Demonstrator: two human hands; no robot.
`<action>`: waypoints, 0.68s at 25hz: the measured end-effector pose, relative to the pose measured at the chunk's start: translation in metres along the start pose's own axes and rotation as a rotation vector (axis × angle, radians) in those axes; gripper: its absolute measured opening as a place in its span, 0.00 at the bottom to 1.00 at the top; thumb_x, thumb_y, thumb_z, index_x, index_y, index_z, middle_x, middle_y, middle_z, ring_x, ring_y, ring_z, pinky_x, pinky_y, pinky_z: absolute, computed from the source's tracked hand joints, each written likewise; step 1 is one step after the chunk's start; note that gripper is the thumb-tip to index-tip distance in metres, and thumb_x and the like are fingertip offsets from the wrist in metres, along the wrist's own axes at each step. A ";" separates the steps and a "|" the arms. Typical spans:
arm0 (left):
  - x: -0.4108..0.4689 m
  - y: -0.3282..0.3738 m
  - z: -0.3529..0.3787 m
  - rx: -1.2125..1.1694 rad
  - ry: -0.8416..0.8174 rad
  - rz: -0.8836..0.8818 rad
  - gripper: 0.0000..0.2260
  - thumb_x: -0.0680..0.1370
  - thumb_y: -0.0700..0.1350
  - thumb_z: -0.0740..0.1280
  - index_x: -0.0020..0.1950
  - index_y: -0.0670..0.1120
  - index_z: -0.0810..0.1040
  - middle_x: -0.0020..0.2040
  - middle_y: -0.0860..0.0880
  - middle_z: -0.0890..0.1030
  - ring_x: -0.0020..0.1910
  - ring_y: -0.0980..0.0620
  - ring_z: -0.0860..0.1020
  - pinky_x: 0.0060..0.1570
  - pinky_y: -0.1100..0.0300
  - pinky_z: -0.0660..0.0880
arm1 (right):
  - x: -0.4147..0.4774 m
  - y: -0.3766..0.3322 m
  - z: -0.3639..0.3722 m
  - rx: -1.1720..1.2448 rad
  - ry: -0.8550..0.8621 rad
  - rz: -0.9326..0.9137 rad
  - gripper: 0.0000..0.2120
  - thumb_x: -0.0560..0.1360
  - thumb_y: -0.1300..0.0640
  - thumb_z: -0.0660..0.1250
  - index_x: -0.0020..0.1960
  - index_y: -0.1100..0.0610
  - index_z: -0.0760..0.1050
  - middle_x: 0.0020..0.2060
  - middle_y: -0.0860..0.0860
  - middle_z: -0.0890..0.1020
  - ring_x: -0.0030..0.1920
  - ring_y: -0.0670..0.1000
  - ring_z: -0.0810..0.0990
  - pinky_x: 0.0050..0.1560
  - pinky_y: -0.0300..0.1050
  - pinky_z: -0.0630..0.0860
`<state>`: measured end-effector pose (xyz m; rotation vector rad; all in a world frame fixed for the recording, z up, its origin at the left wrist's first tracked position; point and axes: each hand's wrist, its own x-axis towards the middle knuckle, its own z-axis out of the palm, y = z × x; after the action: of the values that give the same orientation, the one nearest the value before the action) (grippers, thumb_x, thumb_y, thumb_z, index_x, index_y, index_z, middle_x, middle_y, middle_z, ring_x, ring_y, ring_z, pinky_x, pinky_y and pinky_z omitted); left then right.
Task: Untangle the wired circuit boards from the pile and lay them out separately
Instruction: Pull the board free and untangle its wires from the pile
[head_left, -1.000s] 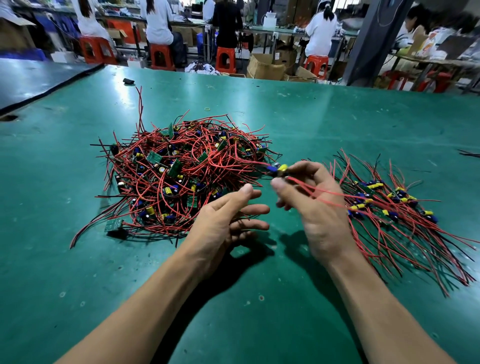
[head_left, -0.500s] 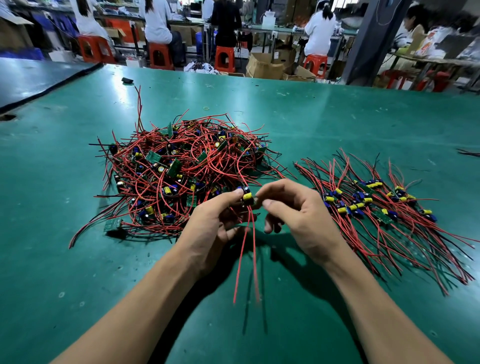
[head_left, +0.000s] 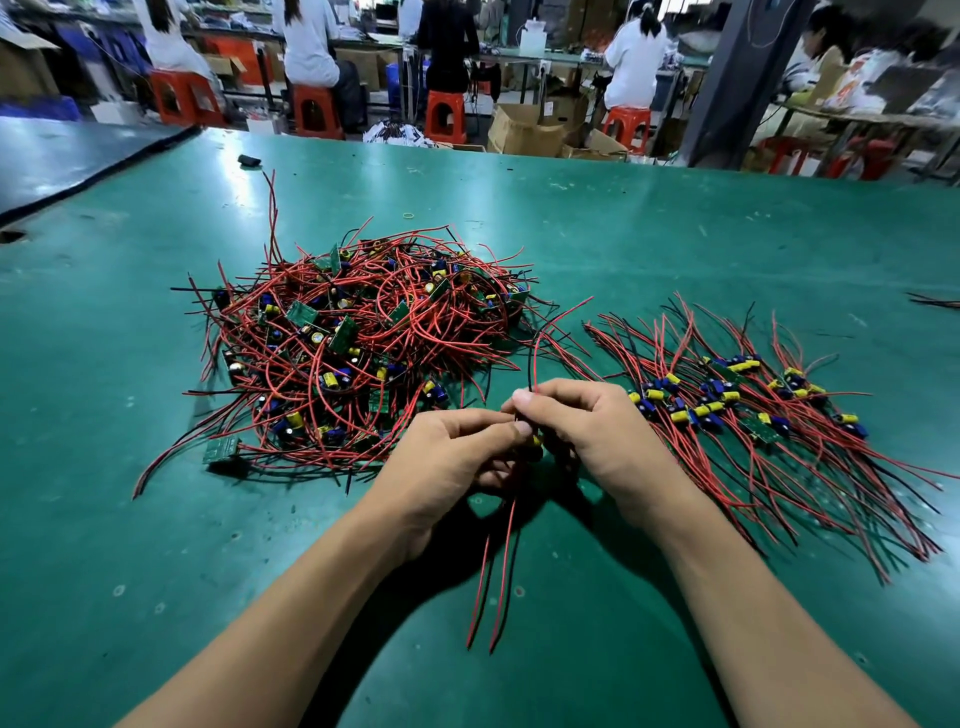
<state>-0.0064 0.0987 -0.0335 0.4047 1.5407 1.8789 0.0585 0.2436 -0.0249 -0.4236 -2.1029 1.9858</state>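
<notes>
both hands have come back toward the person, and the wired board (head_left: 536, 442) they hold has come away from the edge of the pile (head_left: 363, 338). now it sits right between the fingertips, with only a yellow bit showing. the left hand (head_left: 452, 452) has its fingers curled round the board from the left. the right hand (head_left: 602, 431) pinches it from the right, finger and thumb tight by the wires at the top. two red wires (head_left: 493, 571) hang down below the fingers, and more wires (head_left: 540, 338) now stick up above them. the pile lies up and left of the fingers, and the neat row (head_left: 753, 415) lies just to their right on the green table (head_left: 675, 234). this board looks free, so i think it goes in the row next. many boards are still tangled.
</notes>
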 end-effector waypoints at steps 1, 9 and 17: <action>0.000 0.001 -0.001 0.003 0.003 -0.007 0.04 0.76 0.37 0.70 0.45 0.39 0.85 0.41 0.41 0.84 0.37 0.49 0.78 0.36 0.61 0.75 | 0.001 0.000 -0.001 0.023 0.006 0.026 0.09 0.78 0.53 0.71 0.46 0.57 0.86 0.38 0.56 0.85 0.37 0.50 0.81 0.41 0.45 0.79; 0.001 0.004 -0.006 -0.021 -0.039 -0.044 0.04 0.74 0.41 0.72 0.40 0.45 0.85 0.38 0.45 0.83 0.35 0.50 0.81 0.33 0.64 0.74 | 0.003 0.002 -0.008 0.055 0.018 0.048 0.09 0.75 0.50 0.73 0.46 0.56 0.86 0.36 0.49 0.80 0.34 0.45 0.74 0.34 0.35 0.71; 0.002 0.002 -0.003 0.037 -0.019 -0.014 0.02 0.75 0.36 0.70 0.43 0.40 0.79 0.36 0.43 0.78 0.30 0.52 0.76 0.28 0.65 0.74 | -0.004 -0.001 -0.002 0.073 -0.118 0.031 0.07 0.76 0.54 0.72 0.47 0.57 0.86 0.36 0.50 0.83 0.29 0.41 0.73 0.30 0.33 0.69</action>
<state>-0.0106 0.0972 -0.0327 0.4259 1.5640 1.8334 0.0628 0.2442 -0.0239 -0.3353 -2.0951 2.1472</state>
